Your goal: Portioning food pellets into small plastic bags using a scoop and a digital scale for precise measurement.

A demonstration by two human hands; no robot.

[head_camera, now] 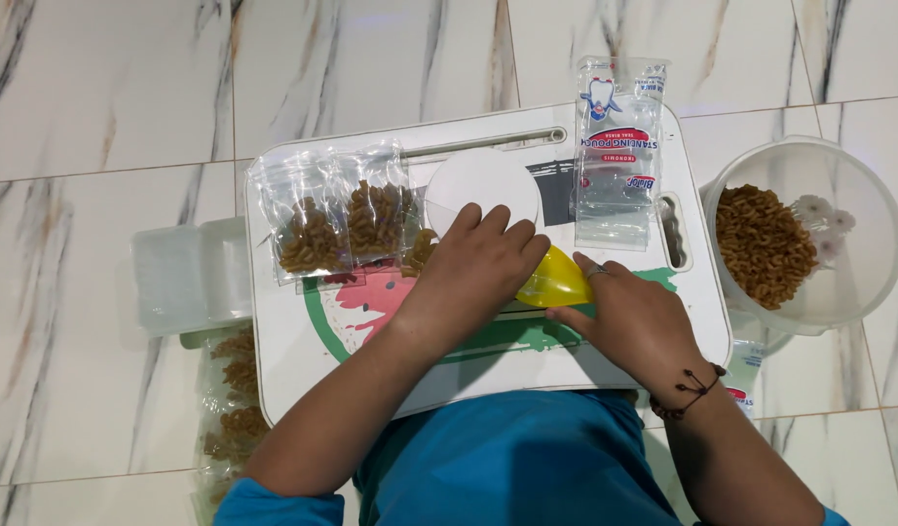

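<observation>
Blue-clad lap and forearms [512, 458] of the person occupy the 6 o'clock edge, just below a white lap tray [293, 370] printed with a watermelon slice, which serves as the tabletop above a marble-tiled floor [98, 88]. Left hand [473, 268], fingers bent and pressed down, lies on a yellow scoop [558, 281] at the tray's centre; it touches the scoop from 9 o'clock, apparently steadying it. Right hand [636, 317], partly curled, pinches the scoop's near edge from 4 o'clock; a ring and a dark cord bracelet [691, 388] are visible. A round white lid or scale plate [478, 180] sits just beyond the fingers at 12 o'clock. Filled clear pouches of brown spiral pasta [337, 224] lie flat at 10 o'clock, within easy reach; more filled pouches [237, 394] rest on the floor at 8 o'clock. A stack of empty standing pouches [617, 146] lies at 1 o'clock. A clear bowl of loose pasta [809, 234] stands at 3 o'clock, beside the tray.
</observation>
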